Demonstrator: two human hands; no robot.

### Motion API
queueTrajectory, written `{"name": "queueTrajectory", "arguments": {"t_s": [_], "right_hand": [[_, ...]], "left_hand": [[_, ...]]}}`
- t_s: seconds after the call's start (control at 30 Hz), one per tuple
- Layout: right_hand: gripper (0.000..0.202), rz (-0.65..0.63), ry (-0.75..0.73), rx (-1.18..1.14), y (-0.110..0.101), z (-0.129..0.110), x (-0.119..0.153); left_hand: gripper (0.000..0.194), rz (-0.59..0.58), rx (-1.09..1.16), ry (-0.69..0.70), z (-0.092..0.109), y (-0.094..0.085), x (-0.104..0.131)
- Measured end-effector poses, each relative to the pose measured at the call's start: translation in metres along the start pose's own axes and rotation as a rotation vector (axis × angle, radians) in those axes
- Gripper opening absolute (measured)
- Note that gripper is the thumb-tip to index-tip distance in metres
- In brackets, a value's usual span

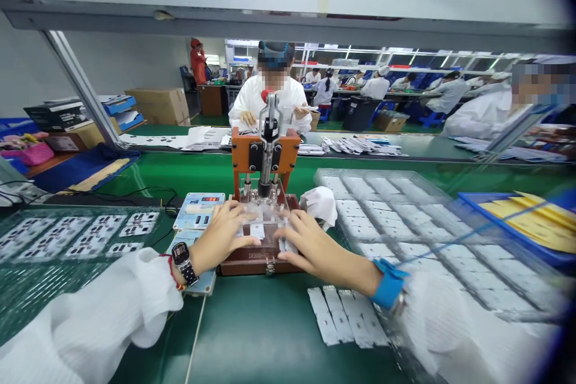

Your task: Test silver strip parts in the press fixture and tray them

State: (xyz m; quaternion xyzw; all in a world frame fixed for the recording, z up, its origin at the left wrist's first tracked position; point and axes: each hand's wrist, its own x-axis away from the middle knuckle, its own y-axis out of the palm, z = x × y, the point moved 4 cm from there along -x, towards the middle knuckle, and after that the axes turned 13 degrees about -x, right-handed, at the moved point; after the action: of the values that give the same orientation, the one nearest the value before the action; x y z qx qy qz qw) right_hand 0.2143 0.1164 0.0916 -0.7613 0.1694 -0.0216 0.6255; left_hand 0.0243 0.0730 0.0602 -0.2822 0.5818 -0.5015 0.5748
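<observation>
With the clock face centred on the press fixture [266,165], whose orange frame and upright lever stand over a brown base [247,267], the person's left hand [225,231] is at eight o'clock and the right hand [308,246] at four. The left fingers are spread over the near left side of the fixture, thumb pointing inward; the right fingers are parted over its right side, slightly blurred. Neither hand closes visibly around anything, and exact fingertip contact cannot be told. A small white piece [257,231] lies on the fixture between the hands. At nine o'clock, just beside it, sits a pale blue box [198,210] with a red display; farther out lie boards with dark parts [96,234]. A clear tray [320,177] of pale plates extends at three o'clock, loose flat plates [330,318] lie at five, and a white-sleeved co-worker [243,102] faces the fixture from twelve.
</observation>
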Motion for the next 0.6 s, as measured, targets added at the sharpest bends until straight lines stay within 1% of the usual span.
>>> {"name": "queueTrajectory", "arguments": {"t_s": [0.07,0.1,0.17,0.23,0.3,0.33,0.4,0.43,0.5,0.53,0.6], "right_hand": [[0.032,0.000,0.045,0.035,-0.016,0.003,0.020],[0.031,0.021,0.084,0.056,-0.026,0.007,0.030],[0.032,0.114,0.177,0.101,-0.053,0.021,0.052],[0.035,0.249,0.267,0.155,-0.087,0.044,0.077],[0.039,0.374,0.379,0.203,-0.121,0.072,0.105],[0.041,0.422,0.460,0.210,-0.137,0.088,0.121],[0.043,0.496,0.676,0.188,-0.161,0.122,0.154],[0.044,0.523,0.801,0.157,-0.169,0.138,0.170],[0.046,0.557,1.030,0.080,-0.174,0.166,0.199],[0.046,0.560,1.113,0.042,-0.172,0.177,0.209],[0.046,0.543,1.197,-0.032,-0.163,0.193,0.221]], "left_hand": [[0.047,0.004,0.023,0.020,0.004,0.007,-0.005],[0.046,0.009,0.040,0.032,0.005,0.011,-0.007],[0.044,0.023,0.063,0.048,0.007,0.017,-0.010],[0.044,0.017,0.071,0.056,0.009,0.021,-0.012],[0.048,-0.007,0.067,0.062,0.010,0.023,-0.014],[0.050,-0.025,0.066,0.067,0.011,0.024,-0.014],[0.054,-0.041,0.075,0.089,0.012,0.024,-0.016],[0.056,-0.039,0.084,0.103,0.013,0.024,-0.016],[0.058,-0.018,0.106,0.118,0.013,0.023,-0.016],[0.058,-0.001,0.117,0.118,0.013,0.022,-0.016],[0.057,0.025,0.134,0.109,0.012,0.021,-0.015]]}}
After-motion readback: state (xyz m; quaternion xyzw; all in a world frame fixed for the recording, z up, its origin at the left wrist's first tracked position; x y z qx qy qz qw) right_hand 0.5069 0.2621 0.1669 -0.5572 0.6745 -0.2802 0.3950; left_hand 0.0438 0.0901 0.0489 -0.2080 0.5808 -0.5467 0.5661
